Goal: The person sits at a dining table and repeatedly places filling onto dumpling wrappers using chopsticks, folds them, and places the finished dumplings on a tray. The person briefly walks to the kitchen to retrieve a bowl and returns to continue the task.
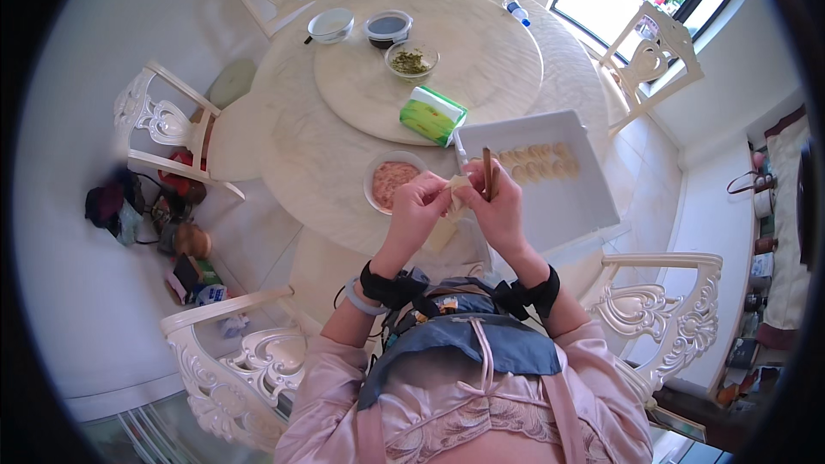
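Observation:
Between the fingertips of my left hand (416,203) and my right hand (501,209) is a folded dough wrapper (457,193), pinched from both sides. A pair of brown chopsticks (488,171) sticks up from my right hand, held along with the wrapper. Whatever the wrapper encloses is hidden. Beside my left hand stands a white bowl (368,188) of pink minced meat (394,179). Below the hands, a pale square stack of wrappers (441,234) lies at the table's near edge, partly covered by my left forearm. Folded dumplings (543,161) sit in rows in a white tray (548,216) to the right.
A green tissue pack (433,116) lies on the turntable (361,100) of the round table (290,161). Farther back are a bowl of chopped greens (411,63), a lidded dark container (388,27), a white bowl (330,27) and a plastic bottle (516,13). Carved chairs (164,122) surround the table.

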The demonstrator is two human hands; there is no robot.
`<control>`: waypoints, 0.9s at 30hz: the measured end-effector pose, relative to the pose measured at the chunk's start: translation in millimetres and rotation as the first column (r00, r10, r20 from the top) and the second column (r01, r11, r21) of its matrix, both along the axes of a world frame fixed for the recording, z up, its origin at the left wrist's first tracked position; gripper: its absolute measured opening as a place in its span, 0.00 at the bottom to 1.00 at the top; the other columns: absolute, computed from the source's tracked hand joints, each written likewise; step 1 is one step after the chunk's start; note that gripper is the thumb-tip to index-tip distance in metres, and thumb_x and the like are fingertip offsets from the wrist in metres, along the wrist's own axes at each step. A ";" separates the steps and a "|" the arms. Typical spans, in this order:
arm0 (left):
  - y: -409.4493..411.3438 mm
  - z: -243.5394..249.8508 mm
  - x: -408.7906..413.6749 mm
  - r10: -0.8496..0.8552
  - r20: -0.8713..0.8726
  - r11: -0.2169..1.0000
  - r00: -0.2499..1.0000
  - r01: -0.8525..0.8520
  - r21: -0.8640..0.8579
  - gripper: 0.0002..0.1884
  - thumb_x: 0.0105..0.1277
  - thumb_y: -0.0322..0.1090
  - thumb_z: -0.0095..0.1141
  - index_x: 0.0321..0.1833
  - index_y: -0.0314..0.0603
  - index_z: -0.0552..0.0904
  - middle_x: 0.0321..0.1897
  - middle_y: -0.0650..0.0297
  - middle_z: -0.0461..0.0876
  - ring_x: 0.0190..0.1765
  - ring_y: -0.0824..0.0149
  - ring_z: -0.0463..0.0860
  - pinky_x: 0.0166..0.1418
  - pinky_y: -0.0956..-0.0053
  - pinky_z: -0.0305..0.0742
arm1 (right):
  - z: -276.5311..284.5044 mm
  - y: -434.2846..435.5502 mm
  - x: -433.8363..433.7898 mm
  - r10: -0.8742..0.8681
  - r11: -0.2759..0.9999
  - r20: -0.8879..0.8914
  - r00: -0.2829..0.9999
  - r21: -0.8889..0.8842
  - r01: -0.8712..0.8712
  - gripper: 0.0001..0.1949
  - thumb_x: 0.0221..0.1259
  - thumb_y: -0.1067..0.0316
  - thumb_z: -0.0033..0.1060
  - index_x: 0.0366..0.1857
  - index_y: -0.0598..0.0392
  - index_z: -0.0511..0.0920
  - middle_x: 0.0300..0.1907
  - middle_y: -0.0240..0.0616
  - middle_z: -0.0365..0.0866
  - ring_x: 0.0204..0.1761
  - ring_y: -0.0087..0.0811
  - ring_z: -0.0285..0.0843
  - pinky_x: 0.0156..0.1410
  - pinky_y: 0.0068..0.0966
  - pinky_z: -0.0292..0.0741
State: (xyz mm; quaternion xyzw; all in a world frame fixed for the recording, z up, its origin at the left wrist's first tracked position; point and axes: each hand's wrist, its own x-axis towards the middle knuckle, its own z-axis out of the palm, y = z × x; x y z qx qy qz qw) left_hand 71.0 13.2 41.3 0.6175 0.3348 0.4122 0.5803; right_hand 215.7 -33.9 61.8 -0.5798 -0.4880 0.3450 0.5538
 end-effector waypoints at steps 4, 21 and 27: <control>-6.0 20.3 4.0 0.041 -0.233 0.969 0.972 0.018 0.246 0.07 0.66 0.26 0.57 0.32 0.29 0.81 0.23 0.70 0.76 0.28 0.79 0.75 0.31 0.83 0.69 | 5.9 -0.7 11.3 0.042 0.999 0.050 0.998 -0.024 -0.041 0.04 0.55 0.74 0.65 0.32 0.60 0.80 0.26 0.30 0.76 0.29 0.20 0.72 0.36 0.21 0.71; -18.1 -1.3 77.5 0.019 -0.077 0.983 0.997 -0.005 0.184 0.17 0.62 0.27 0.65 0.53 0.35 0.76 0.46 0.62 0.81 0.49 0.73 0.81 0.50 0.79 0.78 | -20.9 -17.8 43.7 -0.407 0.908 -0.321 0.855 -0.037 0.418 0.07 0.62 0.67 0.64 0.29 0.58 0.79 0.20 0.23 0.70 0.20 0.13 0.62 0.23 0.14 0.56; -4.4 -6.5 109.2 0.003 -0.097 0.998 0.995 0.003 0.064 0.14 0.59 0.28 0.66 0.48 0.35 0.80 0.40 0.58 0.82 0.39 0.67 0.83 0.44 0.76 0.77 | -7.2 -27.6 89.3 -0.435 0.884 -0.422 0.795 -0.034 0.466 0.08 0.66 0.64 0.61 0.32 0.58 0.79 0.21 0.24 0.70 0.20 0.13 0.60 0.22 0.13 0.55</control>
